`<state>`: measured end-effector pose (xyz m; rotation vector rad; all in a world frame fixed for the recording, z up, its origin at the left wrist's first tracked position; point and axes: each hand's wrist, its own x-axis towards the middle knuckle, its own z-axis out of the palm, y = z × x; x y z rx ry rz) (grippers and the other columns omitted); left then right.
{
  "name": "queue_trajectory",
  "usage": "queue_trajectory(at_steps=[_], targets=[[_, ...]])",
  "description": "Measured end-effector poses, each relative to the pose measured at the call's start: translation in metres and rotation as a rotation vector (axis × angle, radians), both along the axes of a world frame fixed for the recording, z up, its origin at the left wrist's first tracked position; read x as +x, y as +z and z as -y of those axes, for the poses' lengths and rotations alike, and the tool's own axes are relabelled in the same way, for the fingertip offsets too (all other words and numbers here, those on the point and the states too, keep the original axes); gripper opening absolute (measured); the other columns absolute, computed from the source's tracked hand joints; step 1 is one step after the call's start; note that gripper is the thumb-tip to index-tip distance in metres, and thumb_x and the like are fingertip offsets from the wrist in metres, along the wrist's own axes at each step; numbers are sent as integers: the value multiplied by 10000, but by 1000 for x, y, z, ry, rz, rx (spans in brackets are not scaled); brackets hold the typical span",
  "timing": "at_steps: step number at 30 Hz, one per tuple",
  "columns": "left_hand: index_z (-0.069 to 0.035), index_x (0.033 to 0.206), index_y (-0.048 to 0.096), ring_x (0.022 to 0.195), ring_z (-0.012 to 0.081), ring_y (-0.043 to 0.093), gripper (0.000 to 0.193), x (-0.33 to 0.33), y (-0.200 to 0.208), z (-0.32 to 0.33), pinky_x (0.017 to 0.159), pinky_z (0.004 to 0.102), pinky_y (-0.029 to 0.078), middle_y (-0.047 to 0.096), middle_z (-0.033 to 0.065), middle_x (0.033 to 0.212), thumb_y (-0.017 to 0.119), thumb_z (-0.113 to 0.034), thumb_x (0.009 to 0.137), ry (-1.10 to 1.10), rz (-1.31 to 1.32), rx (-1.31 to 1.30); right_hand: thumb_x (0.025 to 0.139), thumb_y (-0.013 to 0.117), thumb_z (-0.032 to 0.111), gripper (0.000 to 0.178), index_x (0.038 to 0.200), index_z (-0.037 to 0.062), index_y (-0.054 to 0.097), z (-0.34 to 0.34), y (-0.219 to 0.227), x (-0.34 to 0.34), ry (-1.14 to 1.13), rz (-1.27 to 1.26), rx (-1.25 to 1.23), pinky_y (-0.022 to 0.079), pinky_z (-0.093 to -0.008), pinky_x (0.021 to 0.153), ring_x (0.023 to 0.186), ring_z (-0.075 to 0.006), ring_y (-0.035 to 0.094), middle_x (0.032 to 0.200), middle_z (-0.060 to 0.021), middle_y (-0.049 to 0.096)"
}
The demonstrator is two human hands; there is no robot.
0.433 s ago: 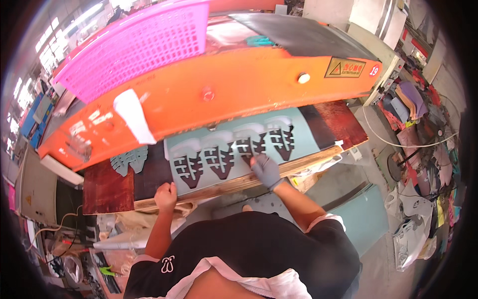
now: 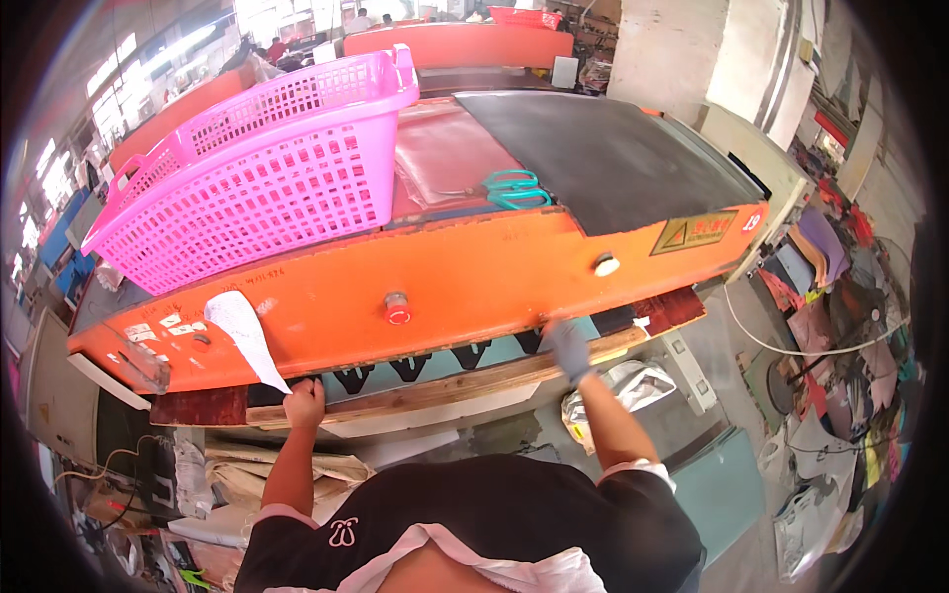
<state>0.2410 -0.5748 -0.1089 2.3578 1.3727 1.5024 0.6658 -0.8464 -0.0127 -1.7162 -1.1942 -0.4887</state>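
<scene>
My left hand (image 2: 304, 403) is bare and curled closed at the front edge of a wooden board (image 2: 450, 383), near its left end. The board lies partly beneath the orange beam of a press (image 2: 494, 265). On it is a grey-green sheet (image 2: 442, 364) with several black slotted, pointed shapes (image 2: 408, 371), which look like cutting dies. Only their near tips show; the beam hides the rest. My right hand (image 2: 566, 350), in a grey glove, is at the beam's lower edge above the sheet's right part. Motion blurs its fingers.
A pink plastic basket (image 2: 267, 183) and teal-handled scissors (image 2: 516, 190) rest on the press. A red button (image 2: 397, 310) and a pale knob (image 2: 606, 264) project from the beam, where a white paper (image 2: 245, 341) hangs. Grey-green sheets (image 2: 717, 494) stand at the lower right, near heaped scraps.
The board with the sheet and black shapes has slid farther under the beam. My right hand has moved to the right, away from the shapes. My left hand stays at the board's edge.
</scene>
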Motion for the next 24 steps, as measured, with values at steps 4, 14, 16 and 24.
queue_trajectory(at_steps=[4,14,16,24], targets=[[-49,610,496,643,389,555,305,0,1,-6,578,503,415,560,163,644,576,-245,830,-29,-34,2,777,626,326,231,829,101,616,5,-32,-24,69,375,-213,440,-453,688,800,-319,561,832,-120,599],[-50,622,525,655,400,572,312,1,4,-8,583,495,447,578,188,649,576,-278,829,16,-51,-23,768,641,295,237,663,84,620,-11,-33,-13,-15,367,-158,451,-455,633,674,-361,553,686,-142,585],[-36,635,523,685,405,566,325,3,6,-7,604,494,447,576,195,673,580,-289,830,22,-16,-90,769,638,289,236,666,77,619,-12,-35,-8,-4,386,-173,454,-458,630,684,-362,559,686,-145,587],[-29,606,504,739,391,559,331,-8,1,33,653,504,432,573,189,677,604,-268,813,-4,-6,-154,776,576,266,267,623,51,621,23,-39,-27,-4,311,-184,476,-465,658,672,-367,580,681,-156,604]])
